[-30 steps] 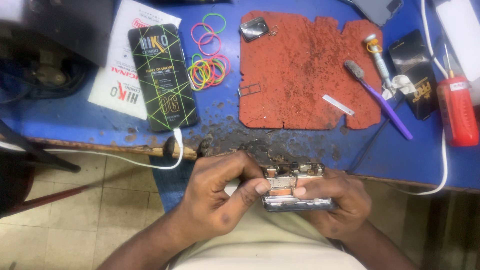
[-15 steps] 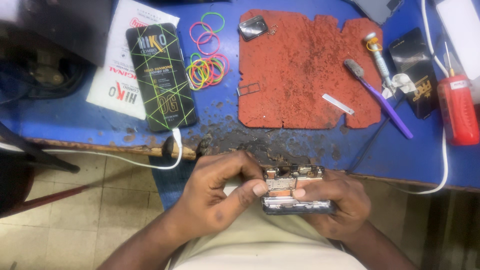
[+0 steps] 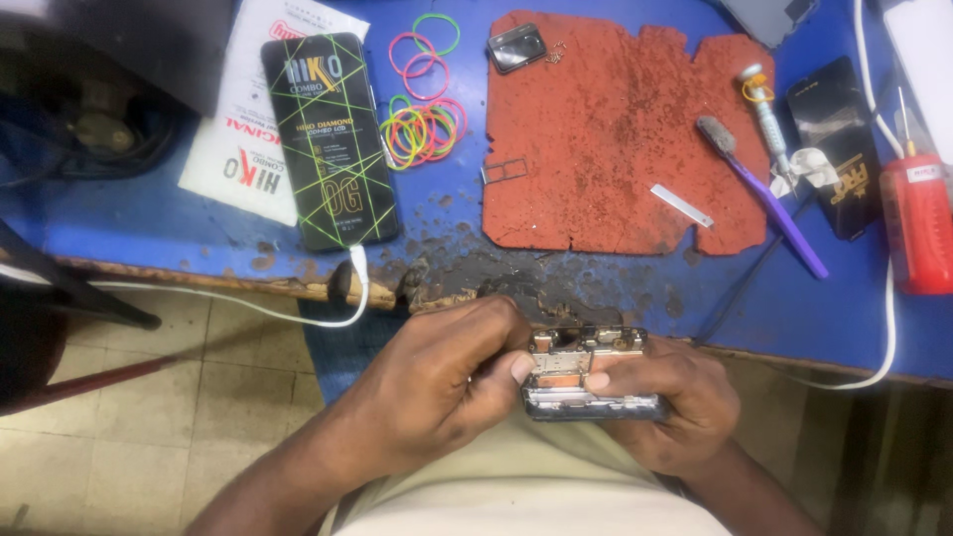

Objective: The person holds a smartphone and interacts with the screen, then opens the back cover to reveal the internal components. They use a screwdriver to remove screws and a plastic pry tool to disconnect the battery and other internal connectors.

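An opened phone [image 3: 586, 372] with its back off and its circuit board showing sits in both my hands, just in front of the blue table's worn front edge [image 3: 298, 288]. My left hand [image 3: 437, 387] grips its left side, thumb pressed on the board. From the right and from below, my right hand [image 3: 675, 402] holds the phone, its thumb on the board too. What lies under the thumbs is hidden.
A reddish mat [image 3: 615, 129] lies on the table with a small dark part [image 3: 516, 47], a SIM tray [image 3: 503, 172] and a metal strip [image 3: 681, 204]. Nearby are coloured rubber bands [image 3: 422, 124], a black screen package [image 3: 330, 139], a purple brush [image 3: 764, 199], a screwdriver [image 3: 766, 124], a red bottle [image 3: 918, 223] and a white cable [image 3: 248, 298].
Both hands and the phone stay in almost the same place; only the thumbs shift slightly on the board.
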